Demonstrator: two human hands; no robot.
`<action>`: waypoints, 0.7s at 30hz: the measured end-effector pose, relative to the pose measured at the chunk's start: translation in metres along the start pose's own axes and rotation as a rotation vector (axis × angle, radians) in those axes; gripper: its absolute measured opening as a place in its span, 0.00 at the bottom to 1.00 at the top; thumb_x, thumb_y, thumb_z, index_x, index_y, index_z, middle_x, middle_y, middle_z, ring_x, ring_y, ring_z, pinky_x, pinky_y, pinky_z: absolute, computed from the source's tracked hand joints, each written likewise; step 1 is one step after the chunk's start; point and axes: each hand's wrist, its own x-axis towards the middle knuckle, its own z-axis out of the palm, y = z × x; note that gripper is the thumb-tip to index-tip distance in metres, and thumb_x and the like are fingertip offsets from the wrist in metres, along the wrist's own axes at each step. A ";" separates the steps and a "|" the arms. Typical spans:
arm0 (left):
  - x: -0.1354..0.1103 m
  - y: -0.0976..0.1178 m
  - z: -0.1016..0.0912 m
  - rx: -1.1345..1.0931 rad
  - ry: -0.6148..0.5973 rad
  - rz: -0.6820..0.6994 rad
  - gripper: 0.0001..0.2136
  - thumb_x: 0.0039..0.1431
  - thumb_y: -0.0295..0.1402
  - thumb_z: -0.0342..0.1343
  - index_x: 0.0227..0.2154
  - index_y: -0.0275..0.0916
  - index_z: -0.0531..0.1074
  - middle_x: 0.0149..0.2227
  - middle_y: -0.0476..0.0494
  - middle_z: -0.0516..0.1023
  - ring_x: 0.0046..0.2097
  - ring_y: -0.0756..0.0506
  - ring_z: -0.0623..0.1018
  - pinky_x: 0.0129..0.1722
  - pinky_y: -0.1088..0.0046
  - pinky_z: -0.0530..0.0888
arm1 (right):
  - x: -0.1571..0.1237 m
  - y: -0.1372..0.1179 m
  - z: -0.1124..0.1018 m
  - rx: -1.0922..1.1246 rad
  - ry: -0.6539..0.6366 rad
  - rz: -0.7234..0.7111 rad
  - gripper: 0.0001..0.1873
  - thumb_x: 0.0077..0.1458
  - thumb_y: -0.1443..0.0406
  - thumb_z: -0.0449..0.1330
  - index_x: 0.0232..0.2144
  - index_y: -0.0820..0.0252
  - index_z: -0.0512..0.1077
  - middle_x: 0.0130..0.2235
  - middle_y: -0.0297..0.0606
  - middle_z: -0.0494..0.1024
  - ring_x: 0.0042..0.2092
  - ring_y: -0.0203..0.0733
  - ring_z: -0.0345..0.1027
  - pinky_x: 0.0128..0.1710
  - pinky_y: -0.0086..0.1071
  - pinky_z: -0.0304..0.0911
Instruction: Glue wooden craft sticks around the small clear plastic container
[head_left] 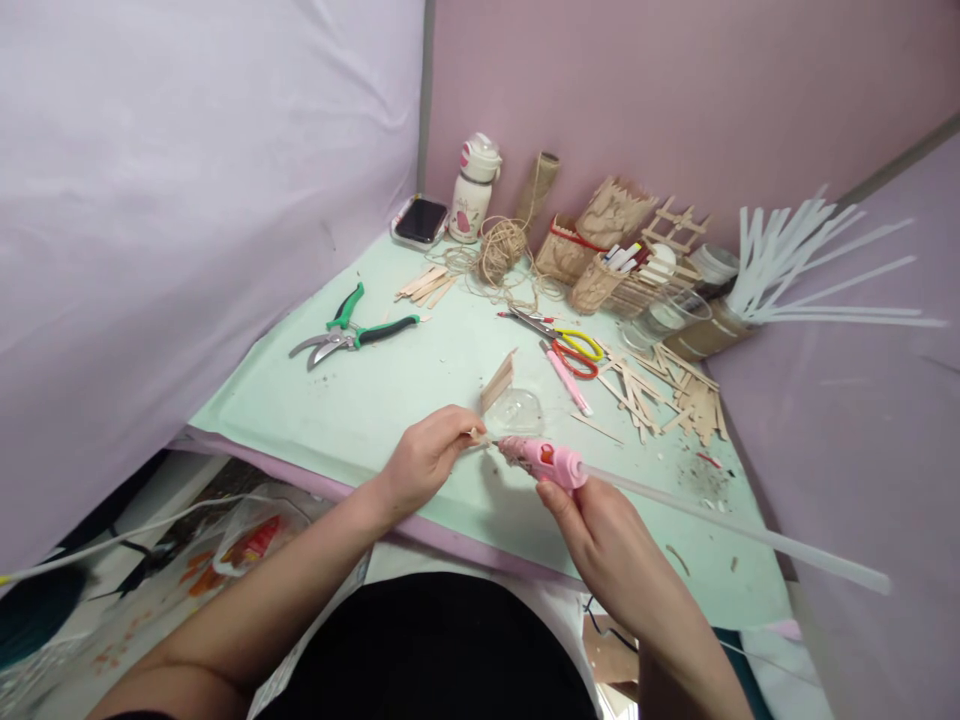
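Observation:
My left hand (pixel 424 460) pinches a small pale piece of wood (pixel 478 437) between thumb and fingertips; its full shape is hidden. Wrapped around a pink hot glue gun (pixel 566 464), my right hand (pixel 600 525) points the nozzle left, at or very near the small piece. Out of the gun's back runs a long translucent glue stick (pixel 720 515). Just beyond both hands are a clear plastic dish (pixel 517 412) and a small panel of wooden sticks (pixel 499 382) standing at a slant.
Green-handled pruning shears (pixel 351 335) lie at left. Scissors (pixel 574 350), a pink pen-like tool (pixel 568 378) and scattered craft sticks (pixel 637 385) lie to the right. Behind are a ball of twine (pixel 502 250), a bottle (pixel 475 190), a phone (pixel 421 220) and a tube of glue sticks (pixel 705 330).

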 end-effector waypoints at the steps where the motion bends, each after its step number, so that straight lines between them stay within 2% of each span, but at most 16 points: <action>1: 0.000 0.000 0.000 0.001 0.002 0.000 0.07 0.65 0.25 0.47 0.39 0.37 0.71 0.36 0.43 0.76 0.39 0.49 0.76 0.41 0.73 0.73 | -0.001 0.000 0.000 0.003 0.000 -0.007 0.23 0.67 0.55 0.45 0.61 0.46 0.64 0.54 0.39 0.75 0.56 0.50 0.68 0.55 0.43 0.62; 10: -0.001 0.000 0.000 -0.017 -0.017 -0.008 0.08 0.66 0.27 0.47 0.39 0.37 0.71 0.36 0.42 0.77 0.39 0.48 0.76 0.41 0.71 0.73 | 0.001 0.000 0.004 -0.030 0.026 -0.039 0.23 0.67 0.56 0.45 0.59 0.53 0.67 0.45 0.44 0.79 0.49 0.53 0.73 0.49 0.43 0.66; 21: 0.000 0.001 0.000 -0.011 -0.019 0.001 0.08 0.66 0.26 0.47 0.38 0.37 0.71 0.35 0.42 0.76 0.39 0.48 0.76 0.41 0.72 0.73 | 0.006 0.001 0.004 0.005 -0.025 -0.010 0.23 0.67 0.55 0.45 0.60 0.49 0.65 0.53 0.42 0.76 0.54 0.51 0.70 0.53 0.42 0.63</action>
